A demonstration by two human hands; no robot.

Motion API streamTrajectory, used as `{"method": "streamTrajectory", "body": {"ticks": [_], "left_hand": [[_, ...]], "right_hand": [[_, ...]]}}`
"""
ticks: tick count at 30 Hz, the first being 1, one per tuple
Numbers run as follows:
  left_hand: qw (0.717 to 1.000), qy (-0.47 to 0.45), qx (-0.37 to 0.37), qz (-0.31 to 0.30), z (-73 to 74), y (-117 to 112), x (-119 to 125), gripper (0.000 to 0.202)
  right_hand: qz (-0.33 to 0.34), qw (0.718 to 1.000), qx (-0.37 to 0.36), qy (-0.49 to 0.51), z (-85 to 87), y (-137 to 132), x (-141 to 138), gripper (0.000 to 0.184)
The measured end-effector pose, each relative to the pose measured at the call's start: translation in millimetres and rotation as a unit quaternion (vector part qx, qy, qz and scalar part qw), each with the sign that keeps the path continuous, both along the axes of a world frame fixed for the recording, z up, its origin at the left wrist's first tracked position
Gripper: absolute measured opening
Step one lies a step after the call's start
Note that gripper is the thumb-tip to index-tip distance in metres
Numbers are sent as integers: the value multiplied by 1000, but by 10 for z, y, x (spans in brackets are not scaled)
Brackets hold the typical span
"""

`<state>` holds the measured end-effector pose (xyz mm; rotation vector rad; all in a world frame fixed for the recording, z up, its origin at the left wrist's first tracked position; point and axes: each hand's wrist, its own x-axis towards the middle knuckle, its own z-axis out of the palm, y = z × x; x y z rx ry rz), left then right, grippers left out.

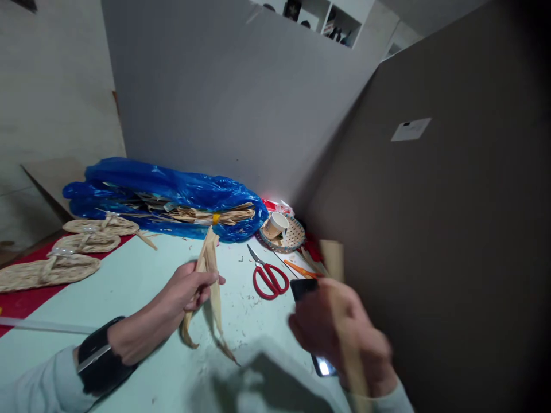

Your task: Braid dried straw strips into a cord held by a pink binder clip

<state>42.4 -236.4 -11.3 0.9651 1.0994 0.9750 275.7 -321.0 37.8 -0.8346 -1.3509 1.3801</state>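
My left hand (pixel 196 287) is closed around pale tan dried leaf strips (pixel 210 258), pinched between thumb and fingers. Their folded top sticks up above the hand, and two curling tails hang below it. Motion smears my right hand (pixel 340 332), raised at the right. A long dried leaf strip (pixel 333 261) runs through it, reaching above and below the fist. Partly hidden behind that hand lies a dark phone (pixel 303 287). Between the two hands, red-handled scissors (pixel 269 281) rest on the table with blades pointing away to the left.
Woven straw sandals (pixel 47 272) lie on a red cloth (pixel 26 298) at the left. A blue plastic bag (pixel 172 186) holds a tied straw bundle (pixel 206 215) at the back. A basket (pixel 295 235) with a paper cup (pixel 276 225) stands beside it. Grey partitions (pixel 215 103) enclose the table (pixel 241 332).
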Motion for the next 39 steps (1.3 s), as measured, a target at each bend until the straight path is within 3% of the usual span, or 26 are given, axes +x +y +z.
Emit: {"method": "streamTrajectory", "body": {"ticks": [2, 5, 10, 20, 34, 39], "left_hand": [[999, -20, -9, -37, 35, -93, 71, 22], [994, -53, -26, -95, 77, -252, 165, 27], [987, -90, -44, -127, 104, -363, 219, 37], [992, -45, -22, -118, 56, -325, 186, 37], [992, 78, 13, -100, 85, -362, 218, 36], [991, 90, 16, -101, 148, -389, 235, 37]], "right_hand": [[13, 998, -52, -44, -71, 138, -177, 33], [30, 994, -74, -73, -254, 299, -359, 36], [-45, 992, -35, -108, -460, 297, -410, 38], [-77, 979, -9, -190, -373, 259, -418, 30], [-106, 979, -64, -163, -401, 261, -533, 46], [-118, 977, -66, -168, -396, 259, -559, 41]]}}
